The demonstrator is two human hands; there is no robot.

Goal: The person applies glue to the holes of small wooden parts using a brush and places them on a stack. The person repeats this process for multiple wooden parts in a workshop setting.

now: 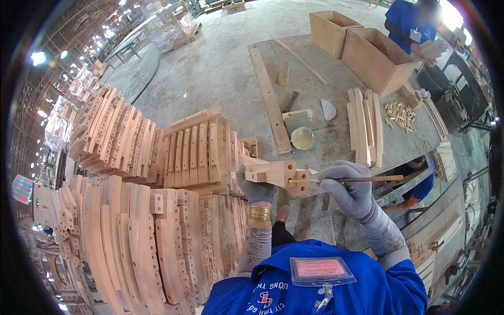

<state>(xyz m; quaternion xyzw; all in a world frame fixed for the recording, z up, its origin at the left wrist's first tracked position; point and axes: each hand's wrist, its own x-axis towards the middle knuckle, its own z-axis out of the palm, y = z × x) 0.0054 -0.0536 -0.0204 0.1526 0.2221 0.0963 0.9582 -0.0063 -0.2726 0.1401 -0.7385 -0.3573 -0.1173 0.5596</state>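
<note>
My left hand (pixel 256 190), in a grey glove, is wrapped round a few light wooden pieces (pixel 281 172) held together. Their ends face right and show drilled round holes. In my gloved right hand (pixel 347 188) a thin wooden stick (pixel 386 179) is pinched, lying nearly level. Its narrow, pale tip points left and meets the drilled end, at or just in front of a hole; I cannot tell how deep. Beyond my hands, a round pot (pixel 302 138) of cream-coloured paste, probably glue, stands on the grey tabletop (pixel 336 142).
Stacked curved wooden parts (pixel 121 231) crowd the left side. On the table lie a long drilled strip (pixel 270 100), several slats (pixel 362 126) and a heap of dowels (pixel 400 114). Two wooden boxes (pixel 378 60) stand at the far right, beside another person (pixel 407 26). Someone else (pixel 422 184) bends low at right.
</note>
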